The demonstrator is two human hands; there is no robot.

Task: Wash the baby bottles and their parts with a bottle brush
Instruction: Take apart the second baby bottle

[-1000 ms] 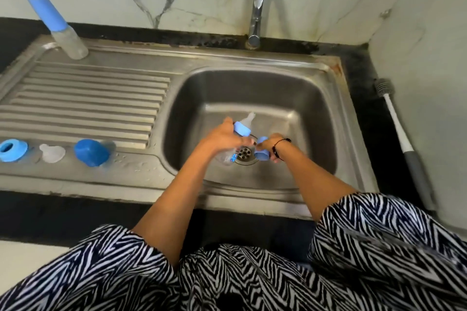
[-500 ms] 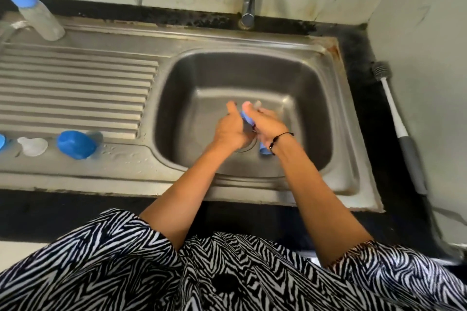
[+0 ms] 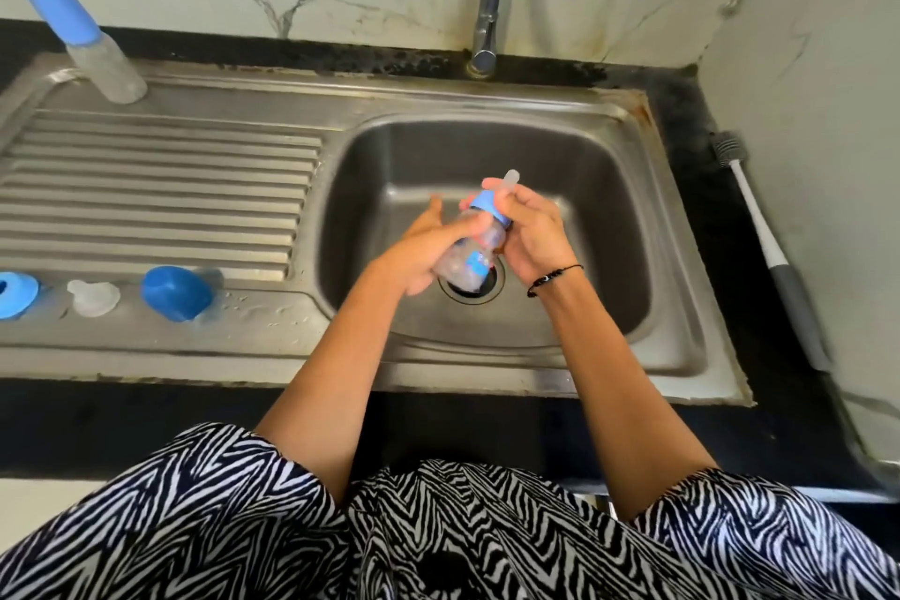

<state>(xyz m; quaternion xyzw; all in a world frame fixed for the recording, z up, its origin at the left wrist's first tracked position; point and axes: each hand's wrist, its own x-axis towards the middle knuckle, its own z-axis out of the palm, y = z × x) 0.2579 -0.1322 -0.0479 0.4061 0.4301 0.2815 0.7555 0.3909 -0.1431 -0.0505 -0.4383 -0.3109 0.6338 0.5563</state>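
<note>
Now my left hand [image 3: 419,249] has its fingers [image 3: 475,225] curled round the clear body of a baby bottle [image 3: 479,241], and I hold it tilted over the sink drain [image 3: 471,290]. My right hand [image 3: 533,234] pinches the top of the bottle, with fingers wrapped on the blue ring [image 3: 492,206] and the clear teat [image 3: 511,178] poking out above them. A black band [image 3: 553,279] is on my right wrist. The bottle is up in the air inside the sink [image 3: 609,229], just above the drain. The tap [image 3: 489,0] stands behind the sink. Left of the sink, on the ridged drain board [image 3: 160,190], lie a blue cap [image 3: 175,293], a clear teat piece [image 3: 92,297] and a blue ring piece [image 3: 14,295]. Another bottle with a blue cap [image 3: 80,37] stands far back on the left. Right of the sink, on the dark counter [image 3: 691,122], lies the bottle brush [image 3: 764,239].
</note>
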